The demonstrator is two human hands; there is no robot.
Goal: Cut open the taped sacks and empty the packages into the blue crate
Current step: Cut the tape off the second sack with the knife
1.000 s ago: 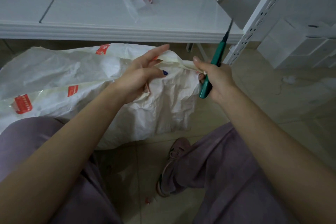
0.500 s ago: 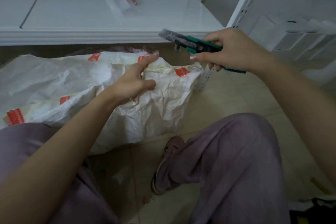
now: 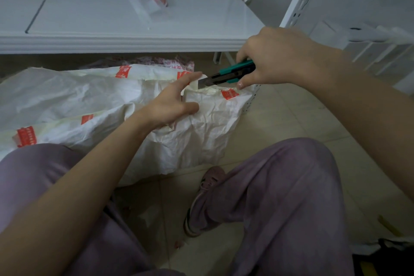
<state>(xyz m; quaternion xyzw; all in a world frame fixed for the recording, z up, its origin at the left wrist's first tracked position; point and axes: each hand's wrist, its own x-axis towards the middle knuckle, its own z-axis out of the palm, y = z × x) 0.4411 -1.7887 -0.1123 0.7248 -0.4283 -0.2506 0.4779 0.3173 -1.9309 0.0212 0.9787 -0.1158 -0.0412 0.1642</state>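
Now brings the utility knife [image 3: 233,73] down from the front edge of the shelf [image 3: 112,41] onto the sack [image 3: 89,101] lying on the floor just below that shelf. Grips the green handle in the curled right hand [image 3: 280,58], blade out, tip at the yellowish tape [image 3: 209,91]. Lays the left hand [image 3: 170,105] open on the sack, a little farther from the shelf than the blade, straight fingers pressing the fabric. Probably means the start of the cut; shows no blue crate. Differs from half a second before: knife then level with the shelf edge, clear of the tape.

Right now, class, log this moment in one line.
right hand: grips utility knife; blade: at sack tape; left hand: rests on sack
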